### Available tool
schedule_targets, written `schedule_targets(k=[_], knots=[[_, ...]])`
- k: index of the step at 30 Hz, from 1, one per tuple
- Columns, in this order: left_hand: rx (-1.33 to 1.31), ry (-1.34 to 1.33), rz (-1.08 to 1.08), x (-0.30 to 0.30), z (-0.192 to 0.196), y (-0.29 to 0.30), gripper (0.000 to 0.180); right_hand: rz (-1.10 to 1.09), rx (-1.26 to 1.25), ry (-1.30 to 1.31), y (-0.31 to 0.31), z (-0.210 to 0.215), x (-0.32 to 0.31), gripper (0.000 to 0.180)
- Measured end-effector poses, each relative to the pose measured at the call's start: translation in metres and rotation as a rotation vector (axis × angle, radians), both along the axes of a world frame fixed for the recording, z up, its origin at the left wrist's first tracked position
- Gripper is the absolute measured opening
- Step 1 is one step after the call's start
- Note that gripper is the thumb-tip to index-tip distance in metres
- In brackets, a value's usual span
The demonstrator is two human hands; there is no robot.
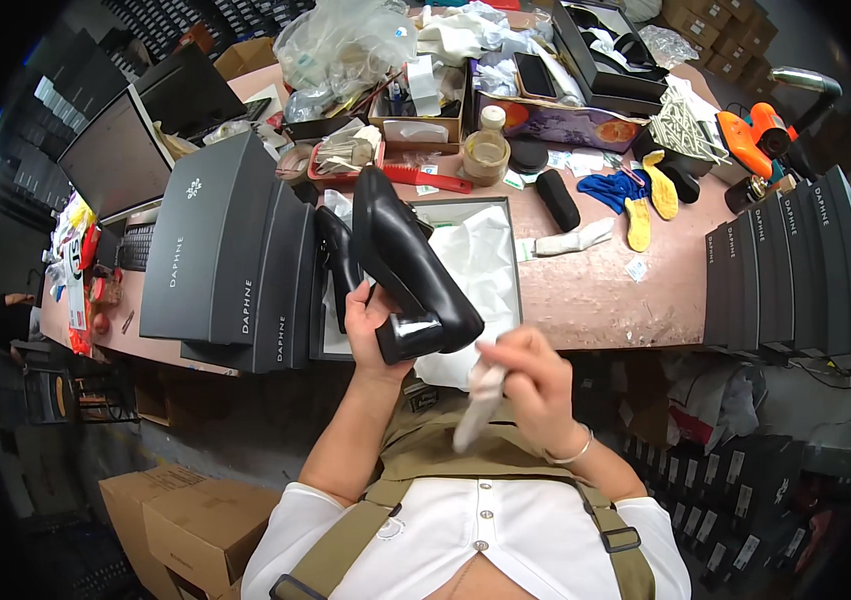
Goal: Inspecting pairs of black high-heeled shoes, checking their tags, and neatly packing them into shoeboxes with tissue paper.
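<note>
A black heeled shoe [416,265] is held up in my left hand [370,325], its fingers wrapped round the heel end, with the toe pointing to the far side. In my right hand [538,385], beside the shoe's near end, a whitish cloth-like strip [479,408] is pinched and hangs down, blurred by motion. Another black shoe [337,255] lies behind the held one, partly hidden by it. Beneath both is an open grey shoebox [518,265] lined with white tissue paper [474,250].
Grey shoeboxes [208,235] stand stacked at left, and more boxes [831,270] line the right end. Along the back are a glass jar [487,157], a red brush [431,179], a black cylindrical case [558,200], yellow-and-blue cloth [614,188] and an orange power tool [768,138].
</note>
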State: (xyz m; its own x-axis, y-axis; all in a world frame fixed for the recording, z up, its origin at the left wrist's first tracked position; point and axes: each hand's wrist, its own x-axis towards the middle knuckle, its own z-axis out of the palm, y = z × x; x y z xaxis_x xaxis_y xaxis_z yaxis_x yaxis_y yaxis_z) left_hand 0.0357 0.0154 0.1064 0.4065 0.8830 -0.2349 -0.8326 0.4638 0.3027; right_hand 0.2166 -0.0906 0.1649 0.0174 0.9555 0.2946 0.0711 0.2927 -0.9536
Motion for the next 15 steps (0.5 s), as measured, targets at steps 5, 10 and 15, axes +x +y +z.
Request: schedule_targets(k=[5,10,15], knots=[[0.094,0.296,-0.101,0.0,0.027,-0.022,0.034,0.012,-0.443,0.607,0.028,-0.025,-0.005,0.038],[0.036,0.3,-0.146,-0.006,0.01,-0.025,0.036,0.197,-0.678,0.98,0.013,-0.034,-0.015,0.032],[0.023,0.317,-0.057,0.017,0.013,-0.021,0.029,0.131,-0.637,1.12,0.008,-0.047,-0.005,0.026]])
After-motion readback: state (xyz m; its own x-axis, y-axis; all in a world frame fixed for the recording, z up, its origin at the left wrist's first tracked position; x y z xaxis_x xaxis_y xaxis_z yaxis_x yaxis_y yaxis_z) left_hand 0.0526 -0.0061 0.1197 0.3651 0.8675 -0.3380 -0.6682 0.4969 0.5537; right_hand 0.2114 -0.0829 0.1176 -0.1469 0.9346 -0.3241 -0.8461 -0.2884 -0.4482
